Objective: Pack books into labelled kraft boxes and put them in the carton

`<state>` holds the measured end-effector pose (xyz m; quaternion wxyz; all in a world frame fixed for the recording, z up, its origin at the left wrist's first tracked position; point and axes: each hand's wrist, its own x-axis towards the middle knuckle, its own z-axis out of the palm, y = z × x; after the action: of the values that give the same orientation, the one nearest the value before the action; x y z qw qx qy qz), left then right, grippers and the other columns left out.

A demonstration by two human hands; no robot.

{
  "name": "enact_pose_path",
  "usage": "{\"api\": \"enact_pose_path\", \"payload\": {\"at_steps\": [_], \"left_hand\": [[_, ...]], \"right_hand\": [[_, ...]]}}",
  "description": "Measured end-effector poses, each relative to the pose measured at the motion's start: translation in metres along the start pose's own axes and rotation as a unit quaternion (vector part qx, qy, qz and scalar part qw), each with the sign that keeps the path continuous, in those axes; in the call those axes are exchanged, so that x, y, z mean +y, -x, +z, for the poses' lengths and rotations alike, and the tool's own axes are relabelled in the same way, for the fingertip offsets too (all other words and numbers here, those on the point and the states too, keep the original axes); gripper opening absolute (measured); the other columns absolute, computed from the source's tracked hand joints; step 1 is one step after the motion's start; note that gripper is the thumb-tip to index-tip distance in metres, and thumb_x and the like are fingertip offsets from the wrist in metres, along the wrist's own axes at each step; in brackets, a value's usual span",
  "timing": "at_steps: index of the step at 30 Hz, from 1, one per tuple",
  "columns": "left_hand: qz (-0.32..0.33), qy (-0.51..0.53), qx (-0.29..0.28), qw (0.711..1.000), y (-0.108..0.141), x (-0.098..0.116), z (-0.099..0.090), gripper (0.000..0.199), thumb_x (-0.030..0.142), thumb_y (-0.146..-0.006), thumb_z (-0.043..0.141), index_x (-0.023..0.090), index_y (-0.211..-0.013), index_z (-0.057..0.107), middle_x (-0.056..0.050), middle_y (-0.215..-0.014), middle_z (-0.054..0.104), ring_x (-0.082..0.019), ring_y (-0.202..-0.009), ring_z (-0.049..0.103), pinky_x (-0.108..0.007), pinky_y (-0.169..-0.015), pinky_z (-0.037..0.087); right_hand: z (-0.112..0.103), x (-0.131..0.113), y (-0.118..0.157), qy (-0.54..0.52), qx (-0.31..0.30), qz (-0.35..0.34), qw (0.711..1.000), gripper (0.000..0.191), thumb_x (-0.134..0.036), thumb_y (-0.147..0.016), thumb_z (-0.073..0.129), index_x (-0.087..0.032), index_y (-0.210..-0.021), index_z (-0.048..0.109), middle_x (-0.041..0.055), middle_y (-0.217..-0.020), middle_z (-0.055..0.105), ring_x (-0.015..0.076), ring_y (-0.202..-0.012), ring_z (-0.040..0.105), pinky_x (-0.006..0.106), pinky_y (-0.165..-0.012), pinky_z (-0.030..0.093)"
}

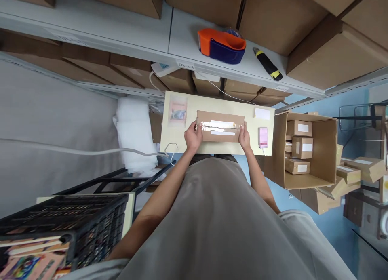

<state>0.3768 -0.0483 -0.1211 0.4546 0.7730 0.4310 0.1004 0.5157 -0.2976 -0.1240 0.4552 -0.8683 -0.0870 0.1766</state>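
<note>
A long brown cardboard box [221,137] with shiny clear tape along its middle seam lies on the pale yellow tabletop [212,103]. Two white strips show on its top, one on either side of the seam. At the box's left end my left hand [193,137] grips it with curled fingers. My right hand [244,137] holds the opposite end, thumb near the taped edge. To the right of the box rests a phone [263,137] with a lit pinkish screen, and a white paper slip [262,113] lies above it.
An orange and blue tape dispenser [222,45] and a black and yellow utility knife [268,64] sit on the shelf [183,33] ahead. A large open carton [325,150] holding several small boxes stands at right. A black crate [100,227] is at lower left, with white wrapping [133,130] beyond.
</note>
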Motion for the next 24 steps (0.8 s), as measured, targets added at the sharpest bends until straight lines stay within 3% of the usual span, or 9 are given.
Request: {"api": "enact_pose_path", "payload": {"at_steps": [4,7,10,18,24], "left_hand": [[0.043,0.028,0.033,0.998,-0.004,-0.002,-0.003,0.050,0.045,-0.107,0.062,0.014,-0.145,0.070,-0.023,-0.147,0.072,-0.033,-0.120,0.076,-0.046,-0.109,0.059],[0.048,0.021,0.038,0.998,-0.006,-0.002,-0.004,0.039,0.040,-0.105,0.064,0.016,-0.134,0.077,-0.019,-0.133,0.074,-0.028,-0.103,0.076,-0.043,-0.105,0.060],[0.040,0.023,0.029,0.999,-0.010,-0.002,-0.006,0.034,0.033,-0.101,0.068,0.016,-0.127,0.080,-0.015,-0.121,0.075,-0.024,-0.093,0.073,-0.041,-0.099,0.062],[-0.019,0.112,-0.012,0.993,-0.020,0.000,-0.015,0.034,0.030,-0.092,0.075,0.012,-0.120,0.083,-0.015,-0.119,0.081,-0.022,-0.091,0.075,-0.036,-0.094,0.064],[-0.038,0.113,0.000,0.993,-0.012,0.009,-0.016,0.033,0.033,-0.094,0.073,0.016,-0.121,0.080,-0.014,-0.122,0.082,-0.023,-0.096,0.077,-0.036,-0.096,0.065]], "right_hand": [[-0.005,0.000,0.008,-0.002,0.082,0.023,0.996,0.077,-0.068,-0.114,0.036,-0.014,-0.164,0.059,0.0237,-0.165,0.061,0.0335,-0.155,0.057,0.055,-0.129,0.049],[-0.009,0.001,0.012,0.015,0.114,0.003,0.993,0.066,-0.065,-0.113,0.042,-0.017,-0.145,0.076,0.0214,-0.142,0.071,0.0316,-0.131,0.070,0.049,-0.111,0.060],[-0.010,0.000,0.013,0.023,0.117,-0.009,0.993,0.061,-0.064,-0.111,0.047,-0.018,-0.134,0.081,0.0176,-0.127,0.076,0.0291,-0.119,0.072,0.045,-0.103,0.062],[-0.010,-0.006,0.009,0.012,0.113,0.033,0.993,0.059,-0.061,-0.107,0.052,-0.014,-0.129,0.081,0.0199,-0.130,0.080,0.0314,-0.120,0.074,0.047,-0.109,0.060],[-0.010,-0.019,0.014,0.042,0.129,0.036,0.990,0.058,-0.058,-0.109,0.048,-0.015,-0.127,0.082,0.0193,-0.127,0.080,0.0315,-0.120,0.074,0.047,-0.108,0.061]]}}
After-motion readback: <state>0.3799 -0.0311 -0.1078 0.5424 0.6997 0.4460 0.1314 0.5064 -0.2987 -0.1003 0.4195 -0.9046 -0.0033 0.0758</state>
